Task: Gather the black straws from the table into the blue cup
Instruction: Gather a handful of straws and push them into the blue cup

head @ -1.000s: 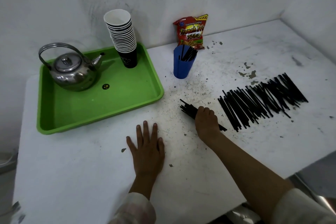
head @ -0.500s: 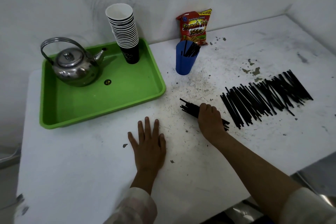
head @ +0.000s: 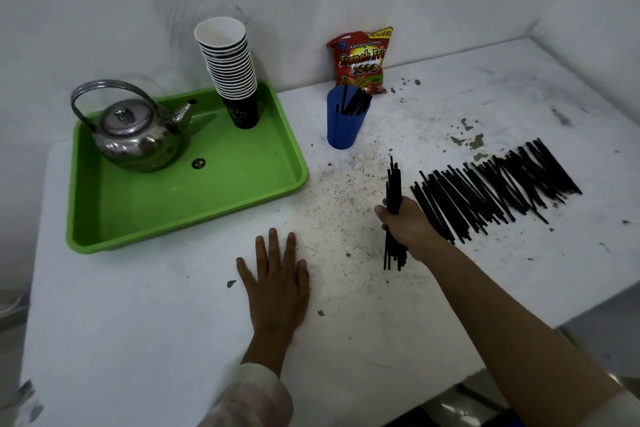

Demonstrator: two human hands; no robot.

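A: Head view, then. What are the hands doing?

B: The right hand (head: 407, 224) is closed around a bundle of black straws (head: 394, 191), held nearly upright, with ends sticking out above the fist and below it. The lower ends look close to the white table (head: 138, 322); whether they touch it I cannot tell.

A: And the other one?

B: The left hand (head: 277, 284) lies flat on the table, palm down, fingers spread, gripping nothing.

A: Where are the rest of the straws?

B: A long row of loose straws (head: 498, 187) lies on the table just right of the right hand, fanned side by side. A few more stand in the blue cup (head: 344, 123), leaning toward its right rim. The cup stands upright, beyond the held bundle.

A: Anything else around?

B: A red snack bag (head: 362, 61) leans on the wall behind the cup. To the left, a green tray (head: 190, 204) carries a steel kettle (head: 135, 130) and a stack of paper cups (head: 230, 69).
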